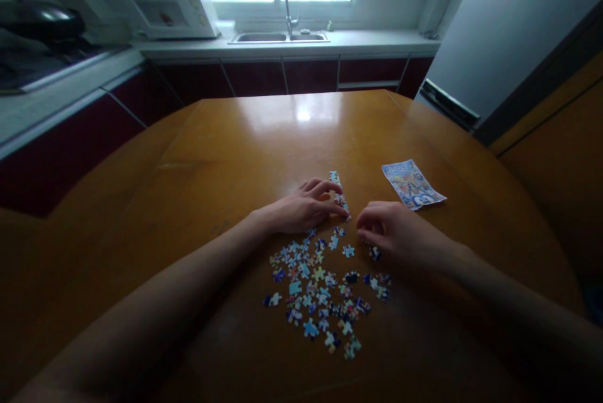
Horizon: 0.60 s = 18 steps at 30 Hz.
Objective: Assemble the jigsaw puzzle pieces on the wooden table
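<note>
A narrow strip of joined jigsaw puzzle pieces [335, 177] lies on the wooden table. My left hand [306, 207] rests beside it, fingers apart and bent, with the fingertips touching the strip along its left side and near end. Just to the right, my right hand [398, 227] hovers low with its fingers curled together; whatever it may hold is hidden. Between and below both hands spreads a loose pile of jigsaw pieces [319, 274], mostly light blue, white and dark blue. One single light-blue piece [348, 251] sits apart near the pile's top right.
A creased picture sheet [412, 184] lies on the table [235, 158] beyond my right hand. Past the table's far edge are a counter with a sink [264, 37], a faucet [288, 1] and a white microwave [164, 10]. A refrigerator [509, 26] stands at the right.
</note>
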Each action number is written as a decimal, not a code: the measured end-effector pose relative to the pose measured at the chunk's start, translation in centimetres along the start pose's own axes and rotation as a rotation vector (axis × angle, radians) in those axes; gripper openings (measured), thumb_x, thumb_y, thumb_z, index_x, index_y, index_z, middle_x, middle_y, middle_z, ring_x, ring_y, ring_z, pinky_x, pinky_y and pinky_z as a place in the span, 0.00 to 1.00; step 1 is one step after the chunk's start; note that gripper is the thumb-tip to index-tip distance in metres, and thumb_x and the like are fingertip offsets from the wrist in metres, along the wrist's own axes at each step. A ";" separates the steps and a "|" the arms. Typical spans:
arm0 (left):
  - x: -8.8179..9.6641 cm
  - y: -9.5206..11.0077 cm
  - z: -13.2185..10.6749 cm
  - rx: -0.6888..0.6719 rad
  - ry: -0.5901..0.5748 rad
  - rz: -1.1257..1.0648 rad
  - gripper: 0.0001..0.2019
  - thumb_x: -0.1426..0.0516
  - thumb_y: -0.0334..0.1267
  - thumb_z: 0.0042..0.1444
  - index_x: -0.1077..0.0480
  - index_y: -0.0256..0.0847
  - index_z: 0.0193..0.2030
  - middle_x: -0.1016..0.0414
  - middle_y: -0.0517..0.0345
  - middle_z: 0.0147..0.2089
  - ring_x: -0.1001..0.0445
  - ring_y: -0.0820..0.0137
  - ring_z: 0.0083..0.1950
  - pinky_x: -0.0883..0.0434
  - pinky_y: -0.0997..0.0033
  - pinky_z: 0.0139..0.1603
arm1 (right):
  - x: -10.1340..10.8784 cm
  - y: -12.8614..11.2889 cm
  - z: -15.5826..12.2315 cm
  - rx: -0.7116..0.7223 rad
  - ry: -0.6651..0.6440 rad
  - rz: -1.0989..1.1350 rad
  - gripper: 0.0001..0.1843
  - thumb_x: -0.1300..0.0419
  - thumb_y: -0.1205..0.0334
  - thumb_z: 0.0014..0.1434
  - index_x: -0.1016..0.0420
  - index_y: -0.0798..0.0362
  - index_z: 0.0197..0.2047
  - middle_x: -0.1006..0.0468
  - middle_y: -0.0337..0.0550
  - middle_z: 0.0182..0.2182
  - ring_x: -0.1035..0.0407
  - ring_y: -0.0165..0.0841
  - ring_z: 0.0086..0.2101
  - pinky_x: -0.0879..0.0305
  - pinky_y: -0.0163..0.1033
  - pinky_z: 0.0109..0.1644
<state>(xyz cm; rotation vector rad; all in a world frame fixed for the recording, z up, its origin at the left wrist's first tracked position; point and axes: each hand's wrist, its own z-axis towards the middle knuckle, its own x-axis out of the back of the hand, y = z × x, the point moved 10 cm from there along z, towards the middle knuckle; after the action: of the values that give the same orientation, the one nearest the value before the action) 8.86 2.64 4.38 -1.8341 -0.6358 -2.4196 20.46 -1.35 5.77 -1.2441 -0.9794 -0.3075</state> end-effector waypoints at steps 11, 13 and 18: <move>0.1 0.0 0.1 0.012 0.001 -0.046 0.16 0.48 0.39 0.70 0.26 0.58 0.59 0.36 0.51 0.65 0.38 0.56 0.63 0.40 0.46 0.69 | -6.5 -4.2 -5.6 0.000 -0.337 -0.294 0.02 0.34 0.64 0.58 0.22 0.53 0.35 0.20 0.44 0.34 0.27 0.34 0.30 0.41 0.39 0.31; 0.1 0.0 0.2 0.009 -0.002 -0.036 0.16 0.48 0.39 0.70 0.26 0.58 0.59 0.36 0.51 0.65 0.38 0.56 0.63 0.40 0.47 0.69 | -6.8 -4.6 -5.5 0.009 -0.370 -0.328 0.02 0.36 0.66 0.59 0.22 0.55 0.37 0.20 0.46 0.36 0.27 0.35 0.32 0.39 0.40 0.32; 0.1 -0.1 0.2 0.009 -0.010 -0.047 0.16 0.48 0.39 0.70 0.26 0.58 0.60 0.36 0.52 0.65 0.38 0.56 0.64 0.41 0.47 0.69 | -7.5 -5.8 -5.7 0.040 -0.515 -0.375 0.06 0.38 0.68 0.59 0.23 0.58 0.41 0.20 0.51 0.41 0.27 0.38 0.38 0.35 0.41 0.38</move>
<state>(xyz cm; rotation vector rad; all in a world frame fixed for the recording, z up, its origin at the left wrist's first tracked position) 8.98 2.87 4.49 -1.8494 -0.6971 -2.4339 14.77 -10.66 3.85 -1.1189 -1.6624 -0.2591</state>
